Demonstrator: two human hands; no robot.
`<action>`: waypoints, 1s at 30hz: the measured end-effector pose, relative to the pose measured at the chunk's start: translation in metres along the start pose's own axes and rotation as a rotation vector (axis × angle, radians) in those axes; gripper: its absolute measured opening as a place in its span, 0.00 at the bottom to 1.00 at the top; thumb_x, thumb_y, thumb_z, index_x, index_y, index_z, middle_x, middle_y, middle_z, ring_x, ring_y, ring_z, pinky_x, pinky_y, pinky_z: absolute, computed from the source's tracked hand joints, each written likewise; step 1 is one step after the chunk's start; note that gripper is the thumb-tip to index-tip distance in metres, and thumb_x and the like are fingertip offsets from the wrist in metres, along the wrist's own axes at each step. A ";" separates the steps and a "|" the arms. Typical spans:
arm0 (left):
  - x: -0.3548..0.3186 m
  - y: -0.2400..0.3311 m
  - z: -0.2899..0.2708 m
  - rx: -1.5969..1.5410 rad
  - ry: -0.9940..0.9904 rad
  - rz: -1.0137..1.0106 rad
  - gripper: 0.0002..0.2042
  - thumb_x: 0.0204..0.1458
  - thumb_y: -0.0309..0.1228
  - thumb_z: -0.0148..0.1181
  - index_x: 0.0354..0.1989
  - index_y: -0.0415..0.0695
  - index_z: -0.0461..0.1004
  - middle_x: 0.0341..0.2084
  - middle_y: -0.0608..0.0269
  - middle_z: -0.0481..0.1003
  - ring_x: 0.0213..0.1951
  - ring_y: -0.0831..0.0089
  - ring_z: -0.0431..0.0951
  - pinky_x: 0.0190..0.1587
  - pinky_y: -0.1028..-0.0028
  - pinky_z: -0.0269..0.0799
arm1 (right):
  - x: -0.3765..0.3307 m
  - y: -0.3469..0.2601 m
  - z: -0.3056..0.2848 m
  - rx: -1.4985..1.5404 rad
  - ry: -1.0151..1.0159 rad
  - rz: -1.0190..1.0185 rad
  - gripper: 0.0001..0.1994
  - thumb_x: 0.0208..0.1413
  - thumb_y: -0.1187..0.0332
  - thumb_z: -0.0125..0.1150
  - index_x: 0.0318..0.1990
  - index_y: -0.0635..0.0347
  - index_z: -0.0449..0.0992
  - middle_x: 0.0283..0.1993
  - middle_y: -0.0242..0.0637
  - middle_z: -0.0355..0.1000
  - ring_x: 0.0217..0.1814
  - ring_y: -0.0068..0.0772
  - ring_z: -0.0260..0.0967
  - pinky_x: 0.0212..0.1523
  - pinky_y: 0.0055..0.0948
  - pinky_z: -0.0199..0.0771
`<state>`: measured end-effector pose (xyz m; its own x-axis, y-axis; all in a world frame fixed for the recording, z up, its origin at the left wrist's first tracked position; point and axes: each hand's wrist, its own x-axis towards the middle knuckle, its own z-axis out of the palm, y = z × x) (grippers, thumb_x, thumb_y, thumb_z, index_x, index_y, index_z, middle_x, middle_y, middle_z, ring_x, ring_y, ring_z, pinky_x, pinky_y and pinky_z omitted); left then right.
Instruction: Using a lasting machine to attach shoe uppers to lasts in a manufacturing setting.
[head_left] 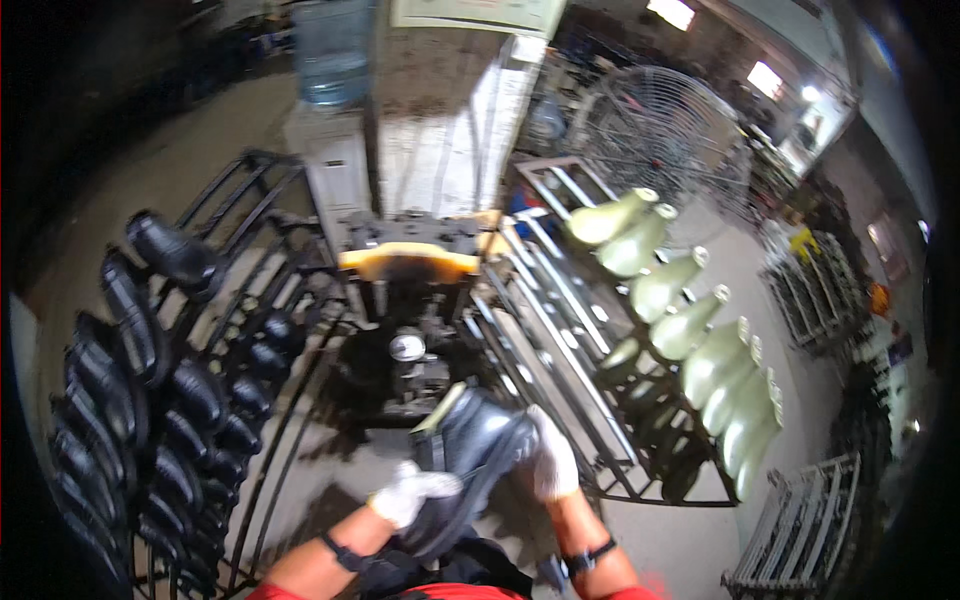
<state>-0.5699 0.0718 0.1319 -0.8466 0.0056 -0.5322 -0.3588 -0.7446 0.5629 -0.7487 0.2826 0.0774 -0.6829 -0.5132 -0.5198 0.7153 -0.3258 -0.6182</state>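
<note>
Between my two white-gloved hands is a glossy black shoe [478,432], tilted, with a pale green edge at its upper left end. My right hand [553,455] is closed around the shoe's right end. Lower down on the left, my left hand [415,493] grips the shoe's side, its fingers pointing right across the dark surface. The shoe's lower part merges with dark clothing, so its outline there is hard to make out. Just beyond the shoe stands a dark machine [420,375] with a round pale dial [407,347] and a yellow-orange bar [410,260] across its top.
At left, a metal rack [250,190] carries several black shoes [190,390]. The right-hand rack [565,300] holds several pale green shoe lasts [668,285]. Behind are a large wire-caged fan [655,130], a pillar [430,130] and a blue water bottle [332,55].
</note>
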 end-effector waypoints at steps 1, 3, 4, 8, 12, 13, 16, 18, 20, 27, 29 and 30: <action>0.015 -0.015 0.001 -0.001 0.023 -0.040 0.15 0.53 0.23 0.71 0.50 0.37 0.84 0.48 0.54 0.84 0.47 0.66 0.85 0.57 0.69 0.79 | -0.045 0.016 0.052 -0.019 -0.074 -0.379 0.34 0.59 0.68 0.68 0.73 0.59 0.63 0.52 0.34 0.78 0.46 0.32 0.77 0.52 0.29 0.78; 0.032 -0.034 0.017 0.057 0.029 0.056 0.14 0.58 0.27 0.68 0.52 0.37 0.83 0.49 0.55 0.84 0.50 0.66 0.84 0.59 0.69 0.77 | -0.056 0.010 0.079 -0.313 0.169 -0.579 0.45 0.53 0.77 0.68 0.78 0.63 0.52 0.56 0.36 0.76 0.48 0.31 0.77 0.54 0.28 0.78; 0.025 -0.027 0.027 0.063 0.028 0.113 0.14 0.61 0.32 0.67 0.51 0.37 0.84 0.49 0.56 0.84 0.52 0.69 0.83 0.58 0.71 0.76 | -0.056 -0.010 0.092 -0.257 0.103 -0.433 0.47 0.51 0.80 0.68 0.78 0.65 0.51 0.56 0.40 0.76 0.49 0.30 0.77 0.53 0.26 0.78; 0.004 -0.033 -0.009 0.474 -0.023 0.435 0.17 0.64 0.32 0.66 0.58 0.38 0.78 0.52 0.58 0.82 0.54 0.72 0.81 0.57 0.70 0.76 | -0.029 -0.048 0.141 -0.894 0.085 -0.668 0.57 0.43 0.70 0.79 0.78 0.74 0.46 0.59 0.49 0.76 0.50 0.32 0.78 0.53 0.29 0.79; -0.004 -0.029 -0.076 0.339 -0.010 0.222 0.29 0.63 0.27 0.66 0.68 0.27 0.63 0.54 0.49 0.80 0.57 0.67 0.80 0.59 0.66 0.78 | -0.021 -0.082 0.201 -1.036 0.056 -0.590 0.61 0.41 0.65 0.80 0.78 0.76 0.43 0.58 0.50 0.77 0.54 0.30 0.76 0.58 0.28 0.76; -0.021 -0.020 -0.082 0.599 0.071 0.373 0.13 0.65 0.29 0.58 0.55 0.41 0.82 0.55 0.46 0.81 0.61 0.57 0.78 0.63 0.59 0.74 | -0.017 -0.087 0.208 -1.054 0.053 -0.570 0.61 0.41 0.65 0.79 0.78 0.76 0.43 0.58 0.50 0.77 0.54 0.30 0.76 0.58 0.28 0.76; -0.049 -0.015 -0.154 0.015 0.131 0.191 0.18 0.63 0.23 0.63 0.60 0.36 0.72 0.45 0.50 0.82 0.45 0.61 0.85 0.44 0.66 0.83 | -0.010 -0.093 0.243 -1.160 0.003 -0.653 0.55 0.40 0.64 0.79 0.76 0.72 0.52 0.54 0.46 0.78 0.51 0.31 0.77 0.57 0.30 0.77; -0.074 0.016 -0.151 0.097 0.246 0.159 0.17 0.61 0.25 0.64 0.58 0.36 0.73 0.40 0.53 0.82 0.42 0.63 0.84 0.43 0.67 0.82 | -0.020 -0.100 0.259 -1.387 0.057 -0.696 0.52 0.40 0.64 0.76 0.74 0.67 0.55 0.49 0.50 0.79 0.49 0.42 0.79 0.54 0.37 0.79; -0.070 0.041 -0.152 0.342 0.308 0.205 0.18 0.61 0.27 0.65 0.58 0.35 0.73 0.39 0.55 0.82 0.41 0.67 0.83 0.44 0.68 0.80 | -0.033 -0.098 0.295 -1.629 0.081 -0.676 0.56 0.40 0.62 0.75 0.76 0.69 0.49 0.55 0.55 0.76 0.53 0.48 0.78 0.56 0.39 0.78; 0.024 0.103 -0.038 0.395 0.149 0.652 0.22 0.60 0.39 0.69 0.52 0.30 0.76 0.34 0.60 0.83 0.37 0.74 0.80 0.43 0.69 0.78 | -0.030 -0.069 0.315 -1.877 0.160 -0.538 0.60 0.43 0.54 0.73 0.78 0.72 0.40 0.63 0.67 0.70 0.62 0.62 0.74 0.62 0.43 0.75; 0.043 0.091 -0.012 0.630 0.385 0.866 0.20 0.59 0.40 0.70 0.46 0.32 0.78 0.32 0.48 0.83 0.36 0.65 0.82 0.41 0.65 0.77 | -0.018 -0.088 0.271 -1.523 -0.146 -0.642 0.53 0.50 0.52 0.75 0.77 0.68 0.51 0.63 0.54 0.74 0.61 0.44 0.76 0.64 0.39 0.74; 0.051 0.087 0.001 0.639 0.430 0.883 0.20 0.58 0.40 0.71 0.45 0.32 0.79 0.32 0.46 0.82 0.35 0.63 0.82 0.42 0.65 0.77 | -0.018 -0.095 0.254 -1.223 -0.218 -0.429 0.44 0.54 0.57 0.73 0.73 0.67 0.58 0.60 0.48 0.76 0.58 0.38 0.76 0.61 0.37 0.76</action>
<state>-0.6447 0.0077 0.1549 -0.7420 -0.6628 0.1012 0.0512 0.0944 0.9942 -0.7662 0.1209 0.2953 -0.7010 -0.7037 -0.1159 -0.2252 0.3726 -0.9002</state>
